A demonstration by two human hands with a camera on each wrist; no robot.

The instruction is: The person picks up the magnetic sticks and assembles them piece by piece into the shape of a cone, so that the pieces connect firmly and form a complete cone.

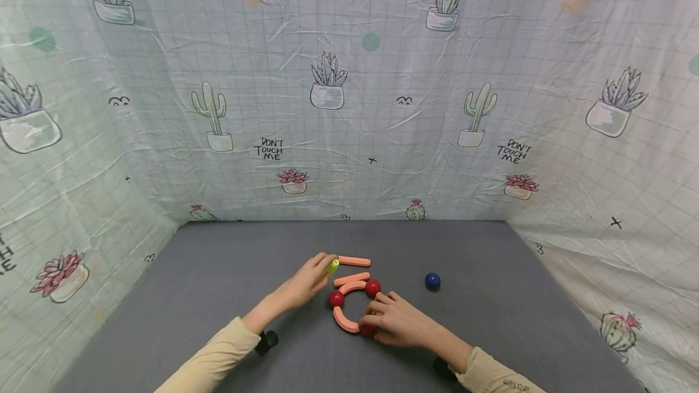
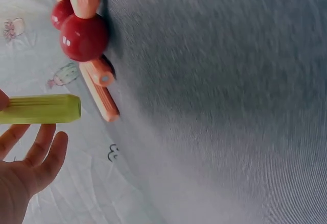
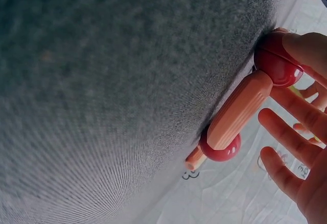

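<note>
Between thumb and fingers, my left hand (image 1: 310,279) holds a yellow-green ribbed rod (image 2: 43,109), raised above the table left of the orange parts. My right hand (image 1: 403,321) pinches a red ball (image 3: 278,60) at the near right of a partial ring, thumb on top, other fingers spread loosely. Two curved orange pieces, one near (image 1: 345,321) and one far (image 1: 352,286), make up the ring with a left red ball (image 1: 336,299) and a far red ball (image 1: 373,287). The ring's right side is partly hidden by my right fingers.
Beyond the ring lie two straight orange rods, one close to it (image 1: 352,279) and one farther back (image 1: 355,261). A dark blue ball (image 1: 432,281) sits to the right on the grey table (image 1: 480,259). Printed cloth (image 1: 382,126) hangs around the back and sides.
</note>
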